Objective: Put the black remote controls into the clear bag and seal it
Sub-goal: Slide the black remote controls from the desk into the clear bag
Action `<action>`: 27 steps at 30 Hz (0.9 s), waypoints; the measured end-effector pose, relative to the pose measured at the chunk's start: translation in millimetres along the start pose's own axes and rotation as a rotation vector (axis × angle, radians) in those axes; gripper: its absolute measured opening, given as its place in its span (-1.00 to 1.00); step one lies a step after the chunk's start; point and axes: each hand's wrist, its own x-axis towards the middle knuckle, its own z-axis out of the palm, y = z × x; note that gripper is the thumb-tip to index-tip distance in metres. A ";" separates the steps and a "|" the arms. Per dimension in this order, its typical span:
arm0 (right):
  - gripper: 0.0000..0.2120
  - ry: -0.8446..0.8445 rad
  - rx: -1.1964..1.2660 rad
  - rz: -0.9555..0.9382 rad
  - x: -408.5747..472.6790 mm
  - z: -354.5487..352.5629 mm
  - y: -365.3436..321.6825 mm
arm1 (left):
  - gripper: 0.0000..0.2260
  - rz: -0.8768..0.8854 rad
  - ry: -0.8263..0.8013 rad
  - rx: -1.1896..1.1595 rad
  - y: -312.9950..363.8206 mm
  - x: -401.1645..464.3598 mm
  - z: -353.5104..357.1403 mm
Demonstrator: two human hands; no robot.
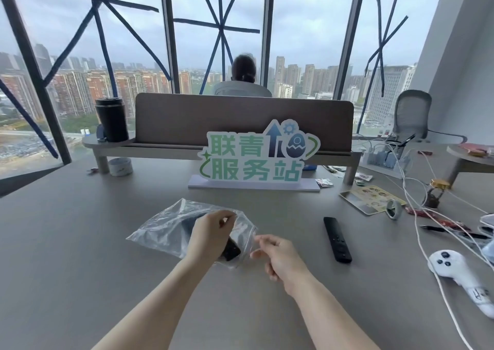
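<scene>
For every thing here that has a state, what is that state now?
clear bag: lying on the table, mouth open, not sealed.
remote in the bag: partly inside, end at the mouth.
second black remote: flat on the table, outside the bag.
left hand: pinching the bag's mouth edge.
right hand: by the bag's mouth, holding nothing.
black tumbler: upright, lid on.

A clear bag (171, 229) lies on the grey table (80, 242) in the lower middle of the frame, with a black remote (231, 249) partly inside its open mouth. The left hand (211, 233) pinches the upper edge of the bag's opening. The right hand (280, 260) hovers just right of the opening, fingers loosely curled. A second black remote (337, 239) lies on the table further right, apart from the bag. A white controller (454, 272) sits near the right edge.
</scene>
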 end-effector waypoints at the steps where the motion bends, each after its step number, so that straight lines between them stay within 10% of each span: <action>1: -0.81 0.100 -0.048 -0.024 2.0 -8.8 5.5 | -0.85 -0.004 0.009 0.006 -3.6 -1.0 -1.8; 6: -0.71 0.680 -0.559 -0.038 7.5 -88.8 28.6 | -0.87 -0.026 0.000 0.072 -20.9 -6.1 -1.7; 9: -0.55 0.734 -0.730 0.096 12.9 -116.0 27.4 | -0.87 -0.031 -0.027 0.136 -25.9 -11.6 -1.4; 14: -0.64 0.572 -0.742 0.185 34.8 -128.1 24.9 | -0.78 -0.051 -0.041 0.143 -31.5 -17.4 -8.3; 19: -0.76 0.121 -0.066 0.067 -13.4 -114.6 3.2 | -0.79 -0.075 -0.016 0.110 -33.9 -19.3 -11.9; 23: -0.75 -0.308 -0.099 0.156 -46.0 -72.8 -9.9 | -0.84 -0.075 -0.007 0.081 -27.3 -22.5 -11.7; 27: -0.75 -0.398 -0.037 0.153 -22.9 4.8 -8.2 | -0.88 -0.079 0.017 0.032 -24.0 -25.5 -20.0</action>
